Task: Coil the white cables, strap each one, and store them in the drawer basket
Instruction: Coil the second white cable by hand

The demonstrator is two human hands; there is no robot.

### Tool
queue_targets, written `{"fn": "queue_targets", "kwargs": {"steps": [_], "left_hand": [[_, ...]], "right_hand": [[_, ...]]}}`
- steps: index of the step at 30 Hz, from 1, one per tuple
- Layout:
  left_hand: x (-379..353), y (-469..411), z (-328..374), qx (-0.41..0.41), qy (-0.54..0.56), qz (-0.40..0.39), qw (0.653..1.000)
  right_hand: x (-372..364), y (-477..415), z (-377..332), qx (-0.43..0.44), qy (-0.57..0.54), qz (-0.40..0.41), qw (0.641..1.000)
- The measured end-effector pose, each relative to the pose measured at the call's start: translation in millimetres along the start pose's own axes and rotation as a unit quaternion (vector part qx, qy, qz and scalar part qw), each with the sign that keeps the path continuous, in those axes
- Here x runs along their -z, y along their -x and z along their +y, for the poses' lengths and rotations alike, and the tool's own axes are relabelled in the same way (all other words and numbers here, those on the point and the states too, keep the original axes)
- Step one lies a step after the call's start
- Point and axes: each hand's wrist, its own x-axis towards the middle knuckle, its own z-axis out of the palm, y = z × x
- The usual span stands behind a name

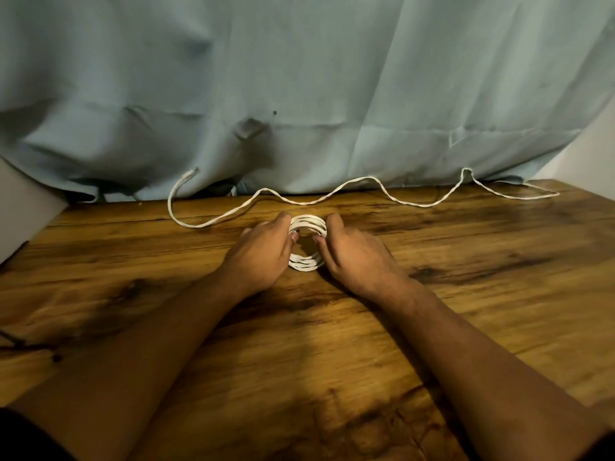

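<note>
A white cable wound into a small coil (pixel 307 263) lies on the wooden table (pixel 466 294) in the middle of the view. My left hand (pixel 263 251) grips the coil's left side, fingers curled round the loops. My right hand (pixel 352 254) grips its right side the same way. A second white cable (pixel 369 178) lies loose and wavy along the table's far edge, from a raised end at the left to a long loop at the far right. No strap or drawer basket is in view.
A pale blue-green cloth (pixel 299 94) hangs behind the table and reaches its far edge. A white wall surface (pixel 20 207) stands at the left. A thin dark wire (pixel 20 344) lies at the table's left edge.
</note>
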Motion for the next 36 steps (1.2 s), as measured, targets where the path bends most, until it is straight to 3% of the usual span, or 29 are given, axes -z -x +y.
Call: {"fn": "queue_targets", "kwargs": {"steps": [7,11,15,19,24,27,32,34,36], "left_hand": [[12,4,11,-0.052,-0.030,0.106,0.993],[5,6,12,-0.026,-0.068,0.047,0.996],[8,6,10,-0.044,-0.059,0.087,0.993],[0,5,7,-0.005,-0.016,0.004,1.000],[2,9,7,-0.050,0.060,0.048,0.996],[6,7,8,-0.058,0.214,0.051,0.974],[10,0,11,0.027,0.451,-0.100,0.886],[19,-1,9,0.037,0.491,-0.155,0.856],[27,-2,6,0.030,0.493,-0.191,0.848]], "right_hand": [[6,2,-5,-0.006,0.020,0.066,0.998],[1,3,-4,-0.021,0.022,0.018,0.999],[2,2,0,-0.013,0.028,0.044,0.999],[-4,4,0,-0.033,0.007,0.000,0.999],[-3,6,5,-0.001,-0.014,0.001,1.000],[-2,6,2,0.016,-0.015,0.006,1.000],[3,7,5,0.020,-0.014,0.010,1.000],[5,7,4,0.024,-0.016,0.007,1.000],[6,7,2,0.029,-0.022,0.003,0.999]]}}
